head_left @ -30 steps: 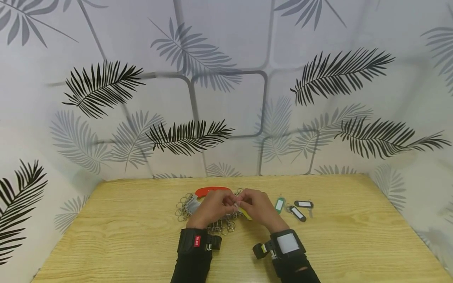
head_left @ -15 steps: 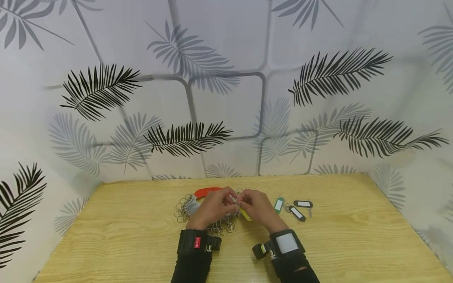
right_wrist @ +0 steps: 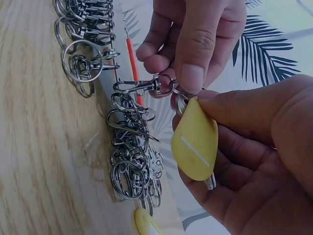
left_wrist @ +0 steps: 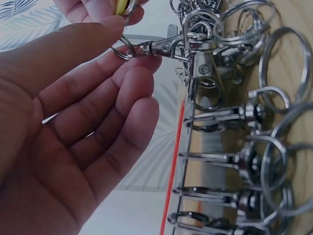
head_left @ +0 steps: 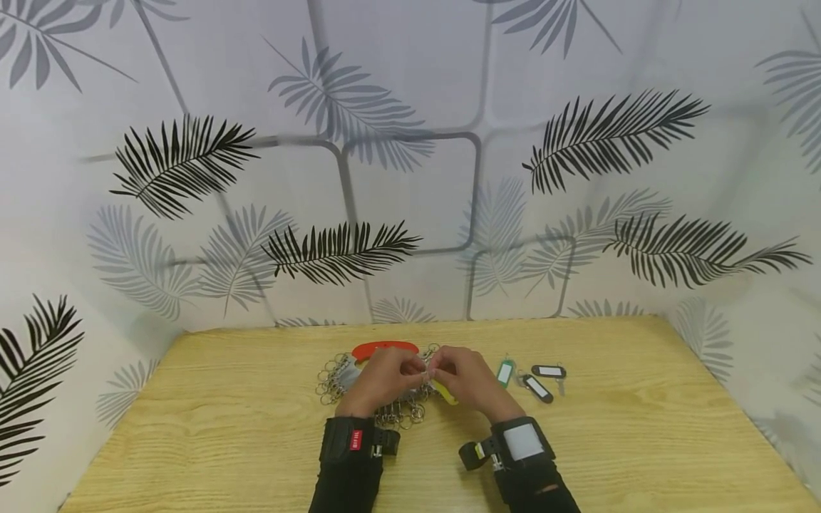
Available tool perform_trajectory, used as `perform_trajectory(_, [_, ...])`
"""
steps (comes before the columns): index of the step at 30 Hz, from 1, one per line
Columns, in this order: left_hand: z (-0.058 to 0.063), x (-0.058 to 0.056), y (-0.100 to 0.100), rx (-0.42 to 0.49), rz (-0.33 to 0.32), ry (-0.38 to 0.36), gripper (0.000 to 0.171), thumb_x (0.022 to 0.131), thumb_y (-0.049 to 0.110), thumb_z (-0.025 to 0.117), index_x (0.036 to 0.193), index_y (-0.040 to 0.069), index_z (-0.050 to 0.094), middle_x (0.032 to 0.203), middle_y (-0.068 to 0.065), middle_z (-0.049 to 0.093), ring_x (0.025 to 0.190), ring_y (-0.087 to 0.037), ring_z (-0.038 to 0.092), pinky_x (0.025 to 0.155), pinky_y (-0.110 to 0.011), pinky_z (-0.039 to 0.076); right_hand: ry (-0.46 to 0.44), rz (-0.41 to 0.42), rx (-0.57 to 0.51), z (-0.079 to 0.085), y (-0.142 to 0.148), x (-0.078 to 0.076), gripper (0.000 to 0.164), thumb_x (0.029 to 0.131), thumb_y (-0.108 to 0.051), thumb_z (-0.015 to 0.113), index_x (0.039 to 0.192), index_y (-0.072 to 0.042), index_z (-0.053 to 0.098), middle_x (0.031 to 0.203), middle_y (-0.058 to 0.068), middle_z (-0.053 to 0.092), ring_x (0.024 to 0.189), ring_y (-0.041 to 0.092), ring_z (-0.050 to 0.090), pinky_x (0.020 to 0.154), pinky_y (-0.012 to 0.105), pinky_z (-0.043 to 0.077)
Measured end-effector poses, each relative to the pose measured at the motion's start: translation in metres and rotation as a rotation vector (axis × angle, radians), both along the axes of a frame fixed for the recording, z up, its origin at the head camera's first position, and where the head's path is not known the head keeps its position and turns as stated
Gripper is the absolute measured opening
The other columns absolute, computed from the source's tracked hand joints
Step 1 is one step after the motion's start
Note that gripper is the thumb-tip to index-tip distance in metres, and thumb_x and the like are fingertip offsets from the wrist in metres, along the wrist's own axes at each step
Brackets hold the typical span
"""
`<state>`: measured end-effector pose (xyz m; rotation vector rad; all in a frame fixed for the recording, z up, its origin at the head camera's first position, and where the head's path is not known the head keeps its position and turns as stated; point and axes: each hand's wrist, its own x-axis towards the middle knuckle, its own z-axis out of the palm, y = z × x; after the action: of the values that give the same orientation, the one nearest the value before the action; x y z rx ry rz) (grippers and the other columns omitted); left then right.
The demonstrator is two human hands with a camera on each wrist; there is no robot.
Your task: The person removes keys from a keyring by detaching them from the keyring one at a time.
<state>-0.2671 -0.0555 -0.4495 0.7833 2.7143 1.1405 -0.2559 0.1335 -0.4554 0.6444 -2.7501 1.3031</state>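
Observation:
A key holder (head_left: 385,349) with a red grip and a grey metal plate stands among swivel clasps and split rings in the head view. My left hand (head_left: 381,381) pinches the split ring (left_wrist: 122,53) at the end of one swivel clasp (left_wrist: 166,47), thumb against forefinger. Close by, my right hand (head_left: 476,381) grips a yellow key tag (right_wrist: 195,142) between thumb and fingers; a bit of its key (right_wrist: 211,182) pokes out below. The tag's ring meets the clasp's ring at the fingertips, where fingers partly hide both.
Right of the hands lie a green key tag (head_left: 505,372) and two black key tags (head_left: 537,388) with keys. A second yellow tag (right_wrist: 143,221) shows beneath the clasps in the right wrist view. The wooden table (head_left: 224,427) ends at a leaf-patterned backdrop (head_left: 410,178).
My left forefinger has come down toward the thumb, and more of the red grip shows. Both hands stay together over the rings. The loose tags have not moved.

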Motion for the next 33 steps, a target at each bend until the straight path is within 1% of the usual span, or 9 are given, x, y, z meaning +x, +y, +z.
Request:
perform_trajectory(3, [-0.001, 0.000, -0.002, 0.010, -0.009, -0.003, 0.013, 0.091, 0.018, 0.069, 0.101, 0.011, 0.073, 0.090, 0.000, 0.068, 0.081, -0.014, 0.064, 0.069, -0.028, 0.052, 0.005, -0.003, 0.005, 0.000, -0.001, 0.000, 0.006, 0.092, -0.011, 0.066, 0.087, -0.013, 0.065, 0.083, -0.006, 0.066, 0.077, 0.010, 0.061, 0.071, 0.034, 0.049])
perform_trajectory(8, [-0.001, 0.000, -0.002, 0.017, -0.018, -0.009, 0.011, 0.089, 0.014, 0.070, 0.099, 0.011, 0.073, 0.087, 0.002, 0.068, 0.080, -0.012, 0.063, 0.069, -0.027, 0.052, 0.007, -0.035, 0.017, -0.001, -0.003, 0.001, 0.005, 0.092, -0.013, 0.066, 0.087, -0.010, 0.065, 0.083, -0.005, 0.065, 0.077, 0.011, 0.061, 0.071, 0.034, 0.050])
perform_trajectory(15, [-0.001, 0.001, -0.001, 0.018, -0.036, -0.009, 0.015, 0.088, 0.012, 0.071, 0.103, 0.010, 0.073, 0.090, 0.001, 0.069, 0.081, -0.011, 0.064, 0.070, -0.026, 0.052, 0.011, -0.115, 0.016, -0.003, -0.007, 0.002, 0.008, 0.090, -0.009, 0.068, 0.084, -0.014, 0.065, 0.084, -0.005, 0.066, 0.080, 0.012, 0.063, 0.073, 0.036, 0.051])
perform_trajectory(21, [0.002, 0.003, 0.000, 0.024, -0.039, -0.015, 0.019, 0.088, 0.009, 0.071, 0.107, 0.007, 0.072, 0.093, 0.000, 0.069, 0.084, -0.013, 0.064, 0.072, -0.026, 0.052, 0.039, -0.170, -0.003, -0.005, -0.001, -0.002, 0.006, 0.087, -0.007, 0.071, 0.086, -0.012, 0.068, 0.082, -0.005, 0.066, 0.078, 0.012, 0.064, 0.072, 0.035, 0.052])
perform_trajectory(23, [0.002, 0.003, 0.000, 0.024, -0.034, -0.020, 0.021, 0.088, 0.008, 0.071, 0.108, 0.006, 0.071, 0.093, 0.000, 0.068, 0.084, -0.013, 0.064, 0.073, -0.026, 0.052, 0.036, -0.206, -0.001, -0.006, 0.006, -0.005, 0.003, 0.087, -0.009, 0.071, 0.087, -0.010, 0.069, 0.083, -0.004, 0.067, 0.077, 0.013, 0.064, 0.070, 0.035, 0.052])
perform_trajectory(25, [0.003, 0.002, 0.000, 0.027, -0.032, -0.025, 0.022, 0.087, 0.007, 0.071, 0.109, 0.005, 0.071, 0.092, 0.000, 0.068, 0.084, -0.013, 0.064, 0.073, -0.027, 0.052, 0.020, -0.266, 0.009, -0.007, 0.014, -0.008, 0.002, 0.088, -0.011, 0.071, 0.087, -0.010, 0.069, 0.083, -0.003, 0.067, 0.077, 0.015, 0.065, 0.070, 0.036, 0.052])
perform_trajectory(27, [0.003, 0.002, 0.001, 0.032, -0.031, -0.030, 0.022, 0.087, 0.007, 0.071, 0.110, 0.005, 0.070, 0.091, 0.001, 0.067, 0.083, -0.013, 0.064, 0.073, -0.027, 0.051, 0.001, -0.324, 0.029, -0.007, 0.023, -0.009, 0.004, 0.088, -0.013, 0.070, 0.087, -0.009, 0.069, 0.084, 0.000, 0.069, 0.079, 0.019, 0.066, 0.070, 0.039, 0.053])
perform_trajectory(29, [0.003, 0.002, 0.000, 0.036, -0.030, -0.033, 0.021, 0.089, 0.007, 0.069, 0.110, 0.005, 0.070, 0.090, 0.001, 0.067, 0.084, -0.013, 0.063, 0.073, -0.028, 0.051, -0.026, -0.381, 0.048, -0.007, 0.030, -0.010, 0.005, 0.089, -0.014, 0.069, 0.086, -0.010, 0.069, 0.087, 0.002, 0.070, 0.084, 0.022, 0.066, 0.075, 0.042, 0.052])
perform_trajectory(33, [0.002, 0.002, -0.001, 0.041, -0.029, -0.034, 0.020, 0.092, 0.009, 0.064, 0.111, 0.007, 0.070, 0.091, 0.002, 0.066, 0.085, -0.013, 0.063, 0.074, -0.029, 0.051, -0.074, -0.426, 0.069, -0.006, 0.040, -0.010, 0.005, 0.088, -0.013, 0.067, 0.087, -0.008, 0.069, 0.093, 0.008, 0.071, 0.092, 0.029, 0.064, 0.081, 0.047, 0.049])
